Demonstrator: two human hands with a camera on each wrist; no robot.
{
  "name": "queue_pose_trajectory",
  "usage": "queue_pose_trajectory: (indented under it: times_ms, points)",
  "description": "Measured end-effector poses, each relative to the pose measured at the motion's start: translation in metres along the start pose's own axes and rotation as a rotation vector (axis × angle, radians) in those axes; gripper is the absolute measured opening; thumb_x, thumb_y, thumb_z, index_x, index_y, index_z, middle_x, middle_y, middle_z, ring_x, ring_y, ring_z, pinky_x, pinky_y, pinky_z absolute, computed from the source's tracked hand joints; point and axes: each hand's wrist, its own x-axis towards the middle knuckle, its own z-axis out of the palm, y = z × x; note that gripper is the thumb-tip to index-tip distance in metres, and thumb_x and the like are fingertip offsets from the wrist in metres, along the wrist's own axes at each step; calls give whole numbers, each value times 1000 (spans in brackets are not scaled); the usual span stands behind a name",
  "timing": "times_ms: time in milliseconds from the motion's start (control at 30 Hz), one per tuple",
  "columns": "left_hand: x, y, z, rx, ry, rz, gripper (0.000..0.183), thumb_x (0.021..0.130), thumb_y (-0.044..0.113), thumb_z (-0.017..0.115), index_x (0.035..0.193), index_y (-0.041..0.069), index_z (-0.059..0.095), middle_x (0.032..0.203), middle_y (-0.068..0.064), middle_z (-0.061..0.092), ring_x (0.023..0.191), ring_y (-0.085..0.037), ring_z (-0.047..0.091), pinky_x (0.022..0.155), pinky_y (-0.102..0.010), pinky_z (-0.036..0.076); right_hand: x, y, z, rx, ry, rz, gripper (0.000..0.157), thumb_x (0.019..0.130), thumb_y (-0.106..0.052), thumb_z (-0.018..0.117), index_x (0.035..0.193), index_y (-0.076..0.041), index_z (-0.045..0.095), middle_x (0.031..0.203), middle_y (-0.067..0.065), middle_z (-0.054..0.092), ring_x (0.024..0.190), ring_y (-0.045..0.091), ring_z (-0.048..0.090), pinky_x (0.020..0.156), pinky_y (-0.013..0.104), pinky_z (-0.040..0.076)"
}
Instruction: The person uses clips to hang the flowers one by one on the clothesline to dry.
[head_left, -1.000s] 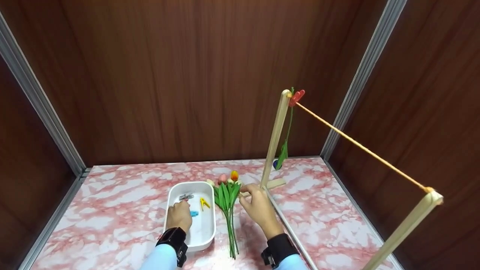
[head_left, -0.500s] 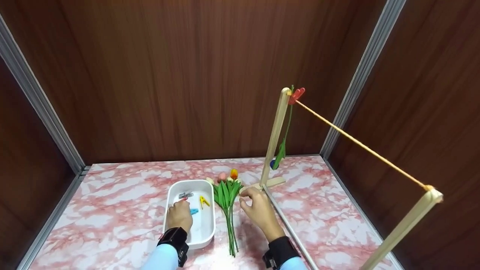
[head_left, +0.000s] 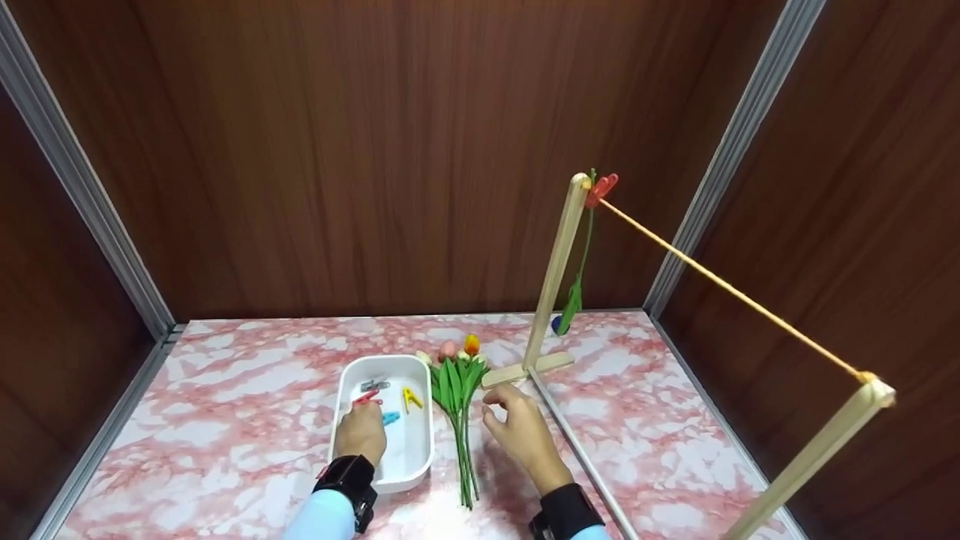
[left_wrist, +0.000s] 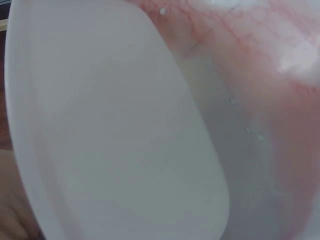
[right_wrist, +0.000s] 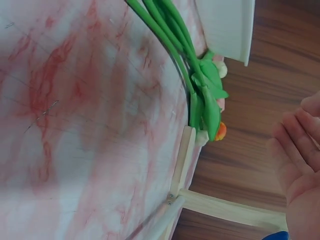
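My left hand (head_left: 361, 431) reaches down into a white plastic basin (head_left: 420, 457), its fingertips pinching a red clothespin (head_left: 366, 397). Around it in the basin lie a blue clothespin (head_left: 390, 418), a yellow clothespin (head_left: 411, 400) and grey clothespins (head_left: 375, 385). In the left wrist view the basin wall (left_wrist: 130, 130) hides most of that hand. Just right of the basin lies a bunch of artificial tulips (head_left: 454, 382), heads away from me, stems toward me. Beside them hovers my right hand (head_left: 521, 431), fingers loosely bent and nothing in them.
On the right stands a wooden frame (head_left: 555, 277) with an orange cord (head_left: 735, 289) strung between its posts. A red clothespin (head_left: 602, 190) clips a blue tulip (head_left: 571, 304) upside down on it. A pale bar (head_left: 577, 442) runs along the marbled table (head_left: 247, 390).
My left hand has drawn slightly toward me inside the basin, and more of the red clothespin shows at its fingertips. The right hand has moved slightly back from the tulips. The head view shifts a little.
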Motion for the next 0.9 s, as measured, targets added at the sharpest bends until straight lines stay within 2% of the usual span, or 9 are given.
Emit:
queue_pose_trajectory:
  times_ms: [133,233,400,500,633,800,900]
  points:
    - [2,-2,-4,-47,-14,-26,19,93,-9,51,89,-6,69,93,-29,71,82,-48,71,70,-60,57,-2,2,-1,13,-1,19,11,89,1,73,98,-6,73,97,2,73,97,20,71,88,39,59]
    - [5,0,-7,-89,-18,-55,15,90,-10,55,90,-6,70,94,-28,71,84,-46,71,73,-58,57,-3,3,-3,23,0,44,12,89,1,73,98,-8,73,97,1,73,97,19,70,89,37,59]
    - [12,8,-16,-215,44,-37,9,87,-2,71,96,-3,74,94,-22,72,88,-42,71,78,-54,57,-4,2,-4,29,-3,66,13,89,1,72,98,-8,73,97,2,73,98,20,70,91,37,59]
    - [16,16,-25,-331,90,2,20,86,2,77,106,-3,76,99,-20,75,94,-39,72,83,-53,57,-2,0,-4,37,8,56,14,88,4,72,99,-5,72,99,5,73,98,23,71,91,37,59]
    - [17,31,-39,-538,101,44,31,88,3,77,117,-5,73,108,-19,75,101,-33,72,88,-46,59,2,-7,-6,64,19,52,14,89,5,71,101,-1,72,101,7,73,100,25,71,92,36,59]
    - [10,54,-57,-789,44,115,32,90,2,77,121,-3,72,111,-17,75,102,-29,73,84,-33,61,8,-21,-10,121,19,47,13,90,2,72,103,-2,73,102,7,72,100,25,71,93,34,58]
    - [5,69,-65,-883,-7,152,33,90,4,77,123,0,72,112,-17,75,105,-29,72,87,-32,60,12,-31,-11,187,0,63,13,92,-2,72,105,-4,72,104,8,71,102,24,70,94,35,58]
